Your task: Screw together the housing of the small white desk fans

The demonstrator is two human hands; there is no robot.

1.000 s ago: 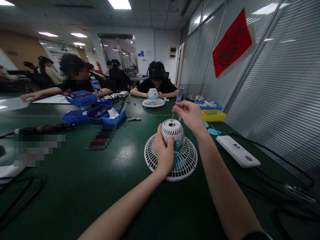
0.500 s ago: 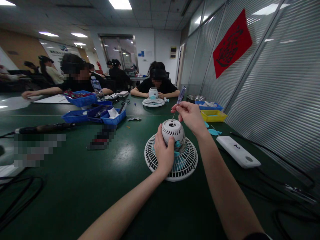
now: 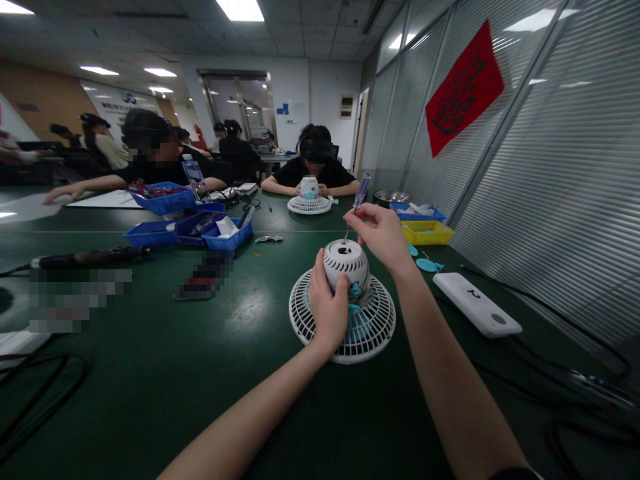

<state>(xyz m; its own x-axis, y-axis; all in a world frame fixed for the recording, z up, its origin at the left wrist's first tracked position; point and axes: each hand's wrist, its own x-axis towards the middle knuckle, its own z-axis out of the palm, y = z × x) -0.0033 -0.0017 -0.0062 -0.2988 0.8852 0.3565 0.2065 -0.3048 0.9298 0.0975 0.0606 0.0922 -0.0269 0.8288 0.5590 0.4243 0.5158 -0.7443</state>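
Observation:
A small white fan lies face down on the green table (image 3: 150, 373), its round grille (image 3: 375, 333) flat and its white motor housing (image 3: 345, 260) pointing up. My left hand (image 3: 327, 307) is wrapped round the near side of the housing. My right hand (image 3: 383, 233) pinches a small screwdriver (image 3: 359, 192) with a clear blue handle. Its thin shaft slants down to the hole on top of the housing. Blue fan blades show through the grille.
A white power bank (image 3: 475, 303) lies to the right, with black cables beyond it. Blue trays (image 3: 200, 230) stand at the back left, a yellow tray (image 3: 427, 231) at the back right. Other people sit across the table; one holds a similar fan (image 3: 309, 198).
My right hand has shifted slightly on the screwdriver, whose handle has tilted a little. The left hand stays on the housing.

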